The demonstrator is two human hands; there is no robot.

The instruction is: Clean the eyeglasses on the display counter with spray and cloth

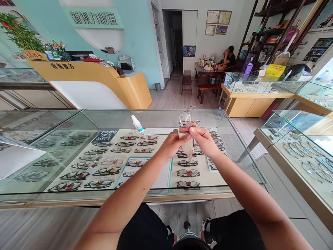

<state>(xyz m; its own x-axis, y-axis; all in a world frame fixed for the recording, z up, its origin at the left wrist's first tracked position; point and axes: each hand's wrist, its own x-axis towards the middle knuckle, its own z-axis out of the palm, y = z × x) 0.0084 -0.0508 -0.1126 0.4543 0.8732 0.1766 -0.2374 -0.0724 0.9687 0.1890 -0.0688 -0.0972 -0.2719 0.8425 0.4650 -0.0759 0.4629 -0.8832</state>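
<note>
My left hand (174,143) and my right hand (204,139) meet above the glass display case (158,121). Between them is a pair of eyeglasses (185,118), one round lens and a temple standing up above my fingers. A beige cloth (186,149) hangs down from my left fingers, which are pinched around it by the lower part of the eyeglasses. My right thumb and fingers close on the eyeglasses beside the cloth. The second lens is mostly hidden by fingers and cloth. Left of my hands, a small white bottle (137,124) with a blue label stands on the glass top.
Under the glass lie rows of eyeglasses (121,150). More display cases stand at the right (301,152) and far right. A wooden counter (135,92) is behind on the left. A person (230,57) sits at a dark table in the back, near benches (186,81).
</note>
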